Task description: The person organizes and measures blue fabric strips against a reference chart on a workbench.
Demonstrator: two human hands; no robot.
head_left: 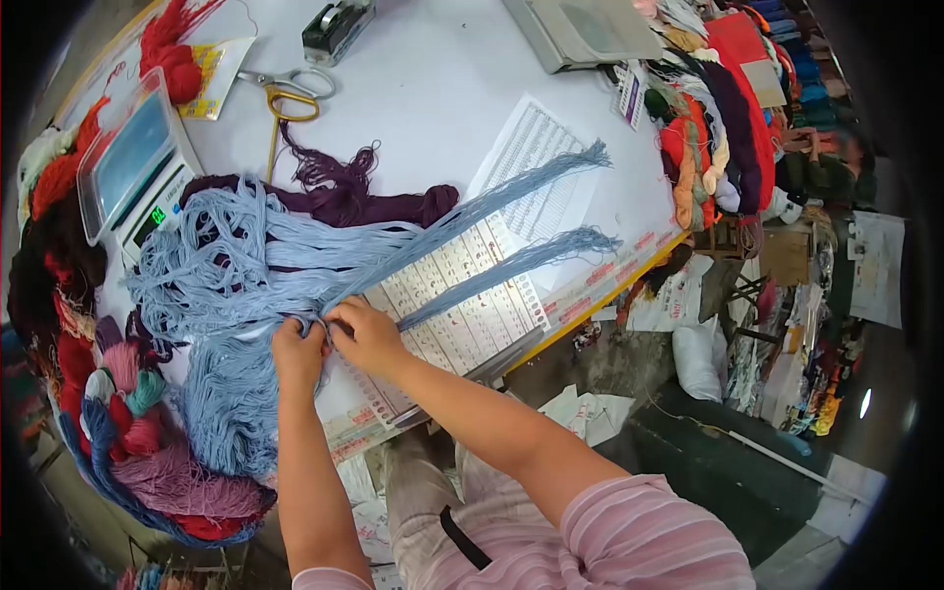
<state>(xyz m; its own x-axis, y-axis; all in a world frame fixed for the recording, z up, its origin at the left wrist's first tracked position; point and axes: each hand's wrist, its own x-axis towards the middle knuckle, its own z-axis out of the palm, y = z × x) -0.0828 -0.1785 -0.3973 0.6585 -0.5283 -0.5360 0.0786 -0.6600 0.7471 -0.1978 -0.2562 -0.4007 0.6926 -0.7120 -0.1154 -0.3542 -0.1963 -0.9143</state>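
Observation:
A large tangle of light blue yarn [226,246] spreads over the table, with two long strands reaching out to the right across printed sheets. My left hand [298,349] is closed on the blue yarn at the lower middle of the bundle. Close beside it, my right hand [362,334] also has its fingers pressed together on the blue yarn where the strands gather. Dark purple yarn [344,202] lies behind and partly under the blue yarn. Beneath the strands is a card with rows of small marks [482,285].
A digital scale [157,211] with a clear tray stands at the left. Scissors [292,88], a tape dispenser [337,29] and a grey case [585,29] lie farther back. Coloured yarn piles line the left edge, near pink yarn [177,482], and the right edge, near red yarn [678,143].

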